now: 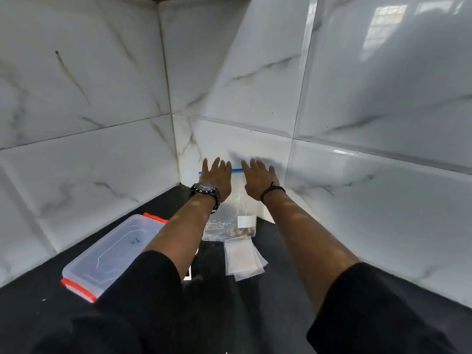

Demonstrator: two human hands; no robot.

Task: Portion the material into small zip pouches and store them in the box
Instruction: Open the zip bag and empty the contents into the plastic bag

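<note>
Hands [217,173] [258,176] (fingers straight) on bag [231,221]

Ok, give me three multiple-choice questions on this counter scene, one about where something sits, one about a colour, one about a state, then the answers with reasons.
1. Where does the lidded box lie on the counter?
A. left of the small pouches
B. right of them
C. on top of them

2. What colour is the big bag's zip strip?
A. red
B. blue
C. green

3. How are the left hand and right hand?
A. both fists
B. fingers straight at the bag's top
C. gripping the box

Answers: 1 A, the box lies under the left forearm, pouches further right; 2 B, a blue band shows between the hands; 3 B, fingers extend along the zip.
</note>
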